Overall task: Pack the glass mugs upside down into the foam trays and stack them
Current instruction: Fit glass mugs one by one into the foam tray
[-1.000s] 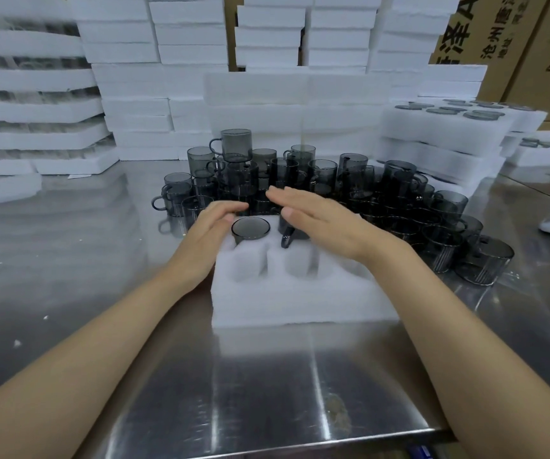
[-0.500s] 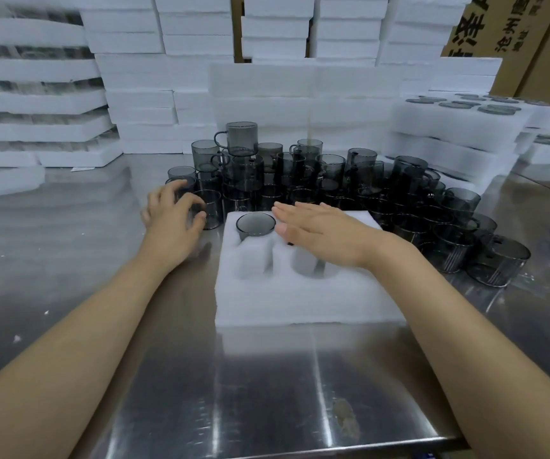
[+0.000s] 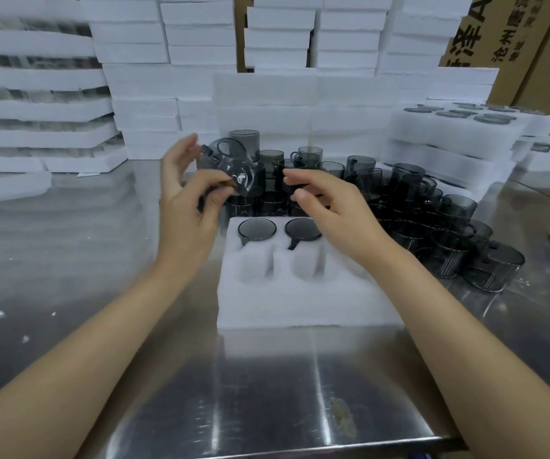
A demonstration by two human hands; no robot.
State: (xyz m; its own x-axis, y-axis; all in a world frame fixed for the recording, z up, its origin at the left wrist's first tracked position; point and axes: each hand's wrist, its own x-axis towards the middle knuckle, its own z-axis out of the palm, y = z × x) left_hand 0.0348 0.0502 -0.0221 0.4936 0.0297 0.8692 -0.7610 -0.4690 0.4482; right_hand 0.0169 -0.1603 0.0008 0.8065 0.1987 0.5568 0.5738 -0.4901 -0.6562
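Observation:
A white foam tray (image 3: 300, 299) lies on the steel table in front of me. Two smoky glass mugs sit upside down in its back pockets, one at the left (image 3: 256, 229) and one beside it (image 3: 303, 229); the front pockets hold nothing. My left hand (image 3: 187, 200) grips a tilted mug (image 3: 243, 180) lifted above the pile. My right hand (image 3: 329, 210) hovers over the tray's back edge, thumb and forefinger pinching the handle of a mug (image 3: 295, 186) at the pile's front.
Many loose mugs (image 3: 409, 207) crowd the table behind and to the right of the tray. Stacks of foam trays (image 3: 154, 104) line the back and left. Filled trays (image 3: 458, 134) and cardboard boxes (image 3: 531, 51) stand at the right. The table's front edge (image 3: 267, 450) is near.
My left hand has lifted a mug out of the pile and tilted it. My right hand left the mug it pressed into the tray and moved up to the pile.

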